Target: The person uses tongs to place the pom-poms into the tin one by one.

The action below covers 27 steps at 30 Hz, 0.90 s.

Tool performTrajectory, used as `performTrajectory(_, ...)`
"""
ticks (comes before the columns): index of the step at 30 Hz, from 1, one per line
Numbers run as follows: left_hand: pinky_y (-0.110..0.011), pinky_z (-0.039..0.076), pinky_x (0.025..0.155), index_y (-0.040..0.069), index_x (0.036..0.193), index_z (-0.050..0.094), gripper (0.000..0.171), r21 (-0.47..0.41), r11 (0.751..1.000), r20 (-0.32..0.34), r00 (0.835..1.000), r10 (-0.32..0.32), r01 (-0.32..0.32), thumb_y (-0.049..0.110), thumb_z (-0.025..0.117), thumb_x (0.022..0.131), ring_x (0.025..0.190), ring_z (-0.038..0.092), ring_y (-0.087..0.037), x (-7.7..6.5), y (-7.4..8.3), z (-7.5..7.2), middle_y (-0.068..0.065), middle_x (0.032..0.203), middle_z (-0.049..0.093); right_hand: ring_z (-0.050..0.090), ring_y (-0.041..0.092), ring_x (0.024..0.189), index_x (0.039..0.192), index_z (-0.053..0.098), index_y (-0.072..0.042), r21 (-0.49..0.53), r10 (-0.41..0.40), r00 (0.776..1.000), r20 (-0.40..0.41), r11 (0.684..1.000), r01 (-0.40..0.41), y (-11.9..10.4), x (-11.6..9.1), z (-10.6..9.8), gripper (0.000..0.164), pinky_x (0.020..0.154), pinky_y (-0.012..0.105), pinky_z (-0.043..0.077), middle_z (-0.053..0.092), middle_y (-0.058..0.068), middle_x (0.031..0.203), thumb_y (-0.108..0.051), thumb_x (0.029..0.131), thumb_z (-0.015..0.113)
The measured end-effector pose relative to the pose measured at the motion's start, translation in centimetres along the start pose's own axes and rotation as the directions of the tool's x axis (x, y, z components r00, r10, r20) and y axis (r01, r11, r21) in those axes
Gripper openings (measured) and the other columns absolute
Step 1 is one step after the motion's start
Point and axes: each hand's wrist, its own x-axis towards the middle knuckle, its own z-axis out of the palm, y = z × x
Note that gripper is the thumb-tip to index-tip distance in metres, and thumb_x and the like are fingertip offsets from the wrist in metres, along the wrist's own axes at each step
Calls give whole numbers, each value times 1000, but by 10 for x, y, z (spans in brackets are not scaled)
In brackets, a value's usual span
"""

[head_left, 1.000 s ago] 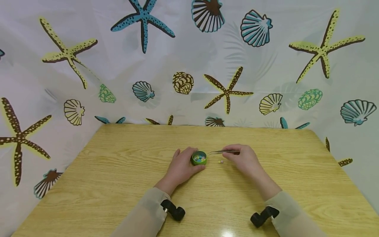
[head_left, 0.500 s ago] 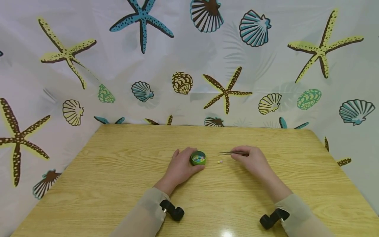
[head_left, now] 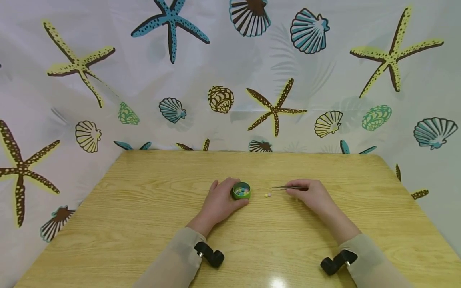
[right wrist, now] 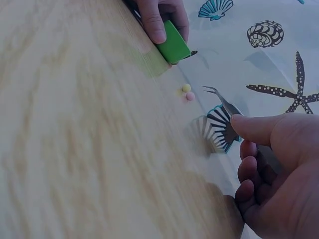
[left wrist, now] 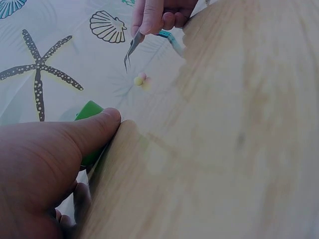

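Note:
My left hand curls round a small round green tub, thumb at its near side and fingers behind. Inside the tub lie several small beads in blue, pink, yellow and white. To its right, a yellow bead and a pink bead sit side by side on the table. Pinched between the thumb and fingers of my right hand are bent-tip metal tweezers. Their tips point left, just above and right of the two beads, slightly parted with nothing between them.
The wooden table reaches back to a hanging cloth printed with starfish and shells. A black wrist mount sits on the left sleeve, and another black mount on the right.
My right hand has moved right with the tweezers, away from the tub, most of it in the first half second. The left hand keeps its hold on the tub.

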Motion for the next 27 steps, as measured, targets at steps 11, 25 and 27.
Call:
performTrajectory(11, -62, 16, 134, 2, 153, 61, 72, -11, 1000, 1, 1000, -5, 5, 36, 91, 96, 139, 62, -33, 0, 1, 0, -15, 148, 67, 64, 24, 105, 125, 84, -10, -36, -9, 1000, 30, 999, 10, 2, 1, -1, 23, 83, 34, 52, 77, 8, 125, -23, 105, 80)
performTrajectory(25, -63, 17, 133, 2, 151, 62, 70, -17, 1000, -6, 1000, 5, -5, 34, 91, 96, 138, 63, -34, -1, 3, -3, -15, 146, 68, 66, 22, 102, 123, 84, -7, -74, -40, 999, 28, 996, 42, 2, 0, 2, 22, 84, 34, 53, 78, 9, 121, -19, 104, 81)
performTrajectory(27, -64, 18, 133, 2, 151, 62, 70, -17, 1000, -7, 1000, 5, -5, 34, 91, 96, 138, 63, -33, -1, 3, -2, -15, 145, 68, 66, 22, 102, 122, 84, -7, -82, -42, 999, 26, 996, 44, 2, 0, 2, 22, 83, 34, 53, 78, 9, 121, -19, 104, 81)
